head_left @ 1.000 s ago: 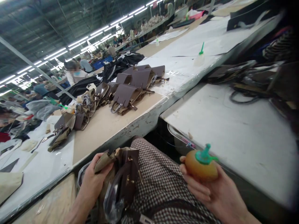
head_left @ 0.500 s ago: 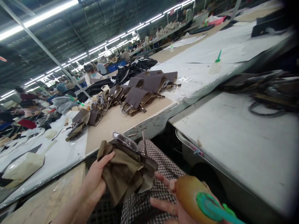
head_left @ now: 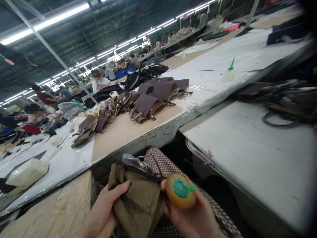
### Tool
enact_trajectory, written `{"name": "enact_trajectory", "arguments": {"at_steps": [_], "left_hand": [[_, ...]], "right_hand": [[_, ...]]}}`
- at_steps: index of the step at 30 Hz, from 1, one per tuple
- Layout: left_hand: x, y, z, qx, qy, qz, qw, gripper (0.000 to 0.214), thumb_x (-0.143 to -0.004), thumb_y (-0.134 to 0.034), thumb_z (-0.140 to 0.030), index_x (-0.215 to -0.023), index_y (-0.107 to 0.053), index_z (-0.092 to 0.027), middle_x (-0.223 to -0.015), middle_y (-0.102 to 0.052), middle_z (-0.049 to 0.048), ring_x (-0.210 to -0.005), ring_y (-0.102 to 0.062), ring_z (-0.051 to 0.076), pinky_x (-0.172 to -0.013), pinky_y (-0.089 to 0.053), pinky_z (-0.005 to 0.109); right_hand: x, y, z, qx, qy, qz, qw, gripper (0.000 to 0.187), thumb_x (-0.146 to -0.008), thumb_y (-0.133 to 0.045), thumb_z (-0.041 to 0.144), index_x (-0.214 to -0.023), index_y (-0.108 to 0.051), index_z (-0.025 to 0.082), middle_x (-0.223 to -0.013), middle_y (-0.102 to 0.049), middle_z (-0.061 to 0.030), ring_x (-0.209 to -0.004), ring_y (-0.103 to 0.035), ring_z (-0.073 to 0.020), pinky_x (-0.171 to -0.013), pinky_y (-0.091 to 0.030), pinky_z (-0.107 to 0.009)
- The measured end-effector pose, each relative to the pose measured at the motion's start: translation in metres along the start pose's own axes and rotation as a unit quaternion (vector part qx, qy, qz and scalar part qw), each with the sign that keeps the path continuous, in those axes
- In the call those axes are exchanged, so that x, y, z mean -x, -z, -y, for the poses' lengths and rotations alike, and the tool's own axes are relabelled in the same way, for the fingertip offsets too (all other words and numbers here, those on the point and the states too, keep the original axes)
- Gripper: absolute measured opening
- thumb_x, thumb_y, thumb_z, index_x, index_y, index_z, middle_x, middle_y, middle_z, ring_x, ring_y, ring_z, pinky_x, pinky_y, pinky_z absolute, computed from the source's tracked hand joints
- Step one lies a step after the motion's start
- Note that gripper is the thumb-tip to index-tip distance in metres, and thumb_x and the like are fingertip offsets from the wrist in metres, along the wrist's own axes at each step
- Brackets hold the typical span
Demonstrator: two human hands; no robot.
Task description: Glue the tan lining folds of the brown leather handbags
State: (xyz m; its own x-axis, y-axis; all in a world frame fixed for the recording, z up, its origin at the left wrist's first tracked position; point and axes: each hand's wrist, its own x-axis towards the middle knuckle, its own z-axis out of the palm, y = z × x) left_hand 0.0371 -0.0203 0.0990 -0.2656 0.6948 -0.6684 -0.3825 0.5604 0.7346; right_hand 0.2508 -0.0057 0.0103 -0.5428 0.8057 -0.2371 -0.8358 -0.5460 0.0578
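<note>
Beside the glue bottle (head_left: 180, 195) closed in the right hand (head_left: 195, 218), left hand (head_left: 104, 215) pinched the limp, light bag (head_left: 138, 201) at its edge.

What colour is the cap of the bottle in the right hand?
Green, on an orange-brown bottle held in the right hand; the head view shows it.

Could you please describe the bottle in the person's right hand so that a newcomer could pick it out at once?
Start at the long work table, then drop to the person's lap at the bottom of the view. There the right hand holds a round amber squeeze bottle. Unlike the pale bottle far off on the table, it is amber, though both have green nozzles.
</note>
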Motion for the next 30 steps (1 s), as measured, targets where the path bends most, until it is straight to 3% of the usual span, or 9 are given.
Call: {"name": "enact_trajectory", "arguments": {"at_steps": [4,6,11,14,16,19,25,27,30], "left_hand": [[-0.011,0.017,-0.019,-0.147,-0.016,0.084,0.985,0.053,-0.087,-0.074,-0.038,-0.134,-0.060,-0.018,-0.116,-0.076,0.0133,-0.103,-0.074,0.031,-0.090,-0.059,0.044],[-0.017,0.033,-0.037,-0.306,-0.092,0.079,0.944,0.056,-0.087,-0.071,-0.048,-0.135,-0.060,-0.022,-0.122,-0.072,0.0128,-0.112,-0.069,0.033,-0.096,-0.056,0.048],[-0.023,0.075,-0.063,-0.618,-0.418,-0.078,0.661,0.077,-0.081,-0.071,-0.062,-0.147,-0.047,-0.029,-0.137,-0.055,0.0167,-0.123,-0.057,0.042,-0.104,-0.044,0.066],[-0.019,0.077,-0.062,-0.616,-0.542,0.077,0.567,0.090,-0.079,-0.065,-0.071,-0.155,-0.032,-0.035,-0.156,-0.039,0.0167,-0.141,-0.042,0.043,-0.111,-0.042,0.062],[-0.019,0.063,-0.060,-0.629,-0.529,0.205,0.531,0.095,-0.078,-0.068,-0.071,-0.157,-0.029,-0.037,-0.157,-0.042,0.0160,-0.141,-0.043,0.042,-0.111,-0.044,0.057],[-0.027,0.030,-0.061,-0.665,-0.456,0.246,0.538,0.096,-0.075,-0.077,-0.062,-0.157,-0.032,-0.037,-0.151,-0.052,0.0142,-0.134,-0.053,0.038,-0.110,-0.046,0.055],[-0.061,-0.014,-0.088,-0.586,-0.312,0.362,0.655,0.060,-0.089,-0.059,-0.064,-0.138,-0.060,-0.029,-0.135,-0.064,0.0098,-0.119,-0.063,0.031,-0.102,-0.050,0.041],[-0.070,-0.020,-0.091,-0.617,-0.297,0.353,0.638,0.059,-0.084,-0.068,-0.061,-0.131,-0.065,-0.026,-0.129,-0.067,0.0103,-0.113,-0.064,0.033,-0.098,-0.052,0.042],[-0.080,-0.025,-0.081,-0.690,-0.359,0.296,0.554,0.069,-0.070,-0.086,-0.049,-0.130,-0.063,-0.024,-0.127,-0.067,0.0121,-0.113,-0.063,0.036,-0.099,-0.051,0.049]], "right_hand": [[-0.012,-0.001,0.000,-0.027,0.018,-0.066,0.997,0.022,-0.080,-0.080,0.034,-0.098,-0.075,0.023,-0.098,-0.080,-0.0052,-0.089,-0.072,-0.0233,-0.082,-0.054,-0.036],[-0.016,-0.003,0.002,-0.022,0.020,-0.078,0.997,0.019,-0.083,-0.077,0.033,-0.099,-0.075,0.021,-0.098,-0.080,-0.0058,-0.089,-0.072,-0.0226,-0.080,-0.054,-0.035],[-0.024,-0.012,0.004,-0.007,0.008,-0.075,0.997,0.017,-0.090,-0.070,0.031,-0.098,-0.077,0.018,-0.098,-0.081,-0.0082,-0.089,-0.074,-0.0217,-0.079,-0.055,-0.033],[-0.031,-0.013,0.002,-0.009,0.007,-0.097,0.995,0.021,-0.092,-0.066,0.034,-0.095,-0.077,0.017,-0.093,-0.081,-0.0095,-0.085,-0.075,-0.0227,-0.078,-0.057,-0.036],[-0.035,-0.015,0.000,-0.014,0.009,-0.117,0.993,0.022,-0.093,-0.064,0.035,-0.095,-0.077,0.017,-0.092,-0.081,-0.0097,-0.083,-0.075,-0.0226,-0.077,-0.057,-0.036],[-0.039,-0.022,0.001,-0.020,0.008,-0.135,0.991,0.026,-0.096,-0.058,0.034,-0.096,-0.077,0.016,-0.095,-0.081,-0.0105,-0.083,-0.075,-0.0224,-0.078,-0.058,-0.037],[-0.041,-0.033,0.004,0.007,0.006,-0.180,0.984,0.036,-0.099,-0.051,0.038,-0.097,-0.076,0.013,-0.092,-0.081,-0.0128,-0.080,-0.075,-0.0248,-0.074,-0.058,-0.040],[-0.042,-0.031,0.004,-0.003,0.001,-0.163,0.987,0.036,-0.099,-0.052,0.038,-0.097,-0.076,0.011,-0.091,-0.081,-0.0131,-0.080,-0.075,-0.0240,-0.076,-0.058,-0.038],[-0.044,-0.029,0.003,-0.037,-0.001,-0.136,0.990,0.036,-0.099,-0.052,0.038,-0.098,-0.075,0.010,-0.095,-0.080,-0.0144,-0.088,-0.073,-0.0247,-0.083,-0.056,-0.038]]}}
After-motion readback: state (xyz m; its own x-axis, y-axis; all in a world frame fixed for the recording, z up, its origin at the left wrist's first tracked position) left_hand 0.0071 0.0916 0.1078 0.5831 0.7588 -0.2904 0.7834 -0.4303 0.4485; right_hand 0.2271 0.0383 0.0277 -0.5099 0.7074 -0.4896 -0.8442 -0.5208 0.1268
